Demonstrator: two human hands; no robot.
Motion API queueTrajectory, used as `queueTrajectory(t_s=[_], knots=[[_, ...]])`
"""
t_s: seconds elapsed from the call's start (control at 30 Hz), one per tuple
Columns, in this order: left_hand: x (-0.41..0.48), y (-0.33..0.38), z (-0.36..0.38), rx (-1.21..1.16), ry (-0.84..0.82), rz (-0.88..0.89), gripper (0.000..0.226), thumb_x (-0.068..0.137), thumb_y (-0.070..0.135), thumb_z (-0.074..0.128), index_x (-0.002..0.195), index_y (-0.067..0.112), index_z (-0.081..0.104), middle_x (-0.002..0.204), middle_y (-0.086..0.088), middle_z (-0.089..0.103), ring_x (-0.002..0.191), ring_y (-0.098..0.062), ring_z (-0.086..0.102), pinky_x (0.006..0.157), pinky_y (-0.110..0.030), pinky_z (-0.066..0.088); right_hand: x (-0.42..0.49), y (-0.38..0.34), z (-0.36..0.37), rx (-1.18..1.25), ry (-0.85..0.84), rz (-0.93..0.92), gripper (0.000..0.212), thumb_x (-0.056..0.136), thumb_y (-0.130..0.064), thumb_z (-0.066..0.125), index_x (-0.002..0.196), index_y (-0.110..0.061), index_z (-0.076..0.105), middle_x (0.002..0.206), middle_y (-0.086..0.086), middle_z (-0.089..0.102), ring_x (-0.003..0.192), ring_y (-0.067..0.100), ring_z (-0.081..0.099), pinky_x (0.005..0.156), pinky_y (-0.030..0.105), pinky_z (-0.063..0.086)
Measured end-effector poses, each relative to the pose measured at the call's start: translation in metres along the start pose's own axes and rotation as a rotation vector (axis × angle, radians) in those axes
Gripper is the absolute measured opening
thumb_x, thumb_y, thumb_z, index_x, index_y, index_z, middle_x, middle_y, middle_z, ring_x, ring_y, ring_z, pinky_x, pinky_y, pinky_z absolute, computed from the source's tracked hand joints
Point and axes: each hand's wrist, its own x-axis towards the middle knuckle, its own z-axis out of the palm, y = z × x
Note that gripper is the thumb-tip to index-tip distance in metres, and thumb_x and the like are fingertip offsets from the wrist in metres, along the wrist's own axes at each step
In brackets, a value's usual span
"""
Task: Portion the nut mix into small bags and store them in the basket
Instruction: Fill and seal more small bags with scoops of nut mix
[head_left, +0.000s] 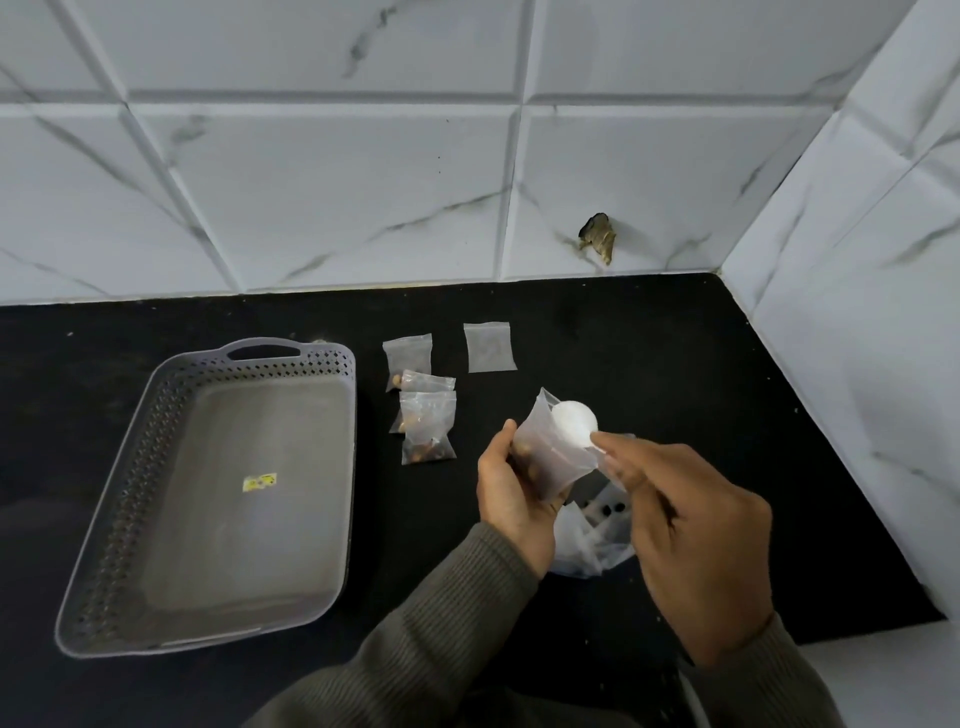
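My left hand grips a small clear bag held upright with its mouth open; some nuts show at its bottom. My right hand pinches the handle of a white plastic spoon, whose bowl sits at the bag's mouth. Below my hands lies the larger clear bag of nut mix, partly hidden by them. Three small bags holding nuts lie overlapping right of the grey basket, which has nothing inside but a yellow sticker. One flat small bag lies farther back.
The black countertop ends at a white marble-tiled wall behind and on the right. A chipped hole marks the back wall. A white ledge borders the counter at the near right.
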Motion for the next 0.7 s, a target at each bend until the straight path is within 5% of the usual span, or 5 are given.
queueTrajectory(t_s=[0.13,0.3,0.5,0.7], knots=[[-0.008,0.003,-0.001,-0.02,0.022,-0.033,0.047,0.094,0.038,0.062,0.133,0.014,0.06,0.126,-0.015,0.067,0.114,-0.031,0.064,0.066,-0.037,0.057,-0.003,-0.01,-0.005,0.27,-0.026,0.392,0.02,0.089,-0.009,0.063,0.107,-0.013,0.072,0.089,-0.007,0.074,0.082,0.002,0.069,0.071,0.01,0.052],[-0.009,0.004,-0.014,-0.015,0.054,-0.026,0.043,0.096,0.036,0.06,0.132,0.014,0.061,0.122,-0.013,0.069,0.11,-0.028,0.065,0.069,-0.036,0.056,-0.008,-0.018,-0.013,0.586,-0.024,0.688,0.021,0.091,-0.009,0.061,0.104,-0.02,0.073,0.09,-0.002,0.074,0.079,0.008,0.07,0.068,0.013,0.053],[-0.004,0.003,-0.043,-0.029,0.057,0.012,0.039,0.099,0.034,0.057,0.131,0.013,0.062,0.123,-0.015,0.069,0.107,-0.029,0.067,0.064,-0.034,0.059,-0.028,0.012,-0.002,0.433,-0.061,0.796,0.022,0.093,-0.009,0.059,0.104,-0.024,0.071,0.092,-0.006,0.073,0.084,0.004,0.069,0.073,0.018,0.056],[-0.007,0.002,-0.059,-0.074,0.077,0.049,0.042,0.101,0.029,0.053,0.138,0.009,0.057,0.123,-0.013,0.068,0.096,-0.026,0.068,0.053,-0.03,0.057,-0.052,0.059,0.04,0.152,-0.157,0.867,0.016,0.09,-0.006,0.064,0.1,-0.016,0.071,0.094,-0.003,0.07,0.08,-0.003,0.066,0.063,0.005,0.048]])
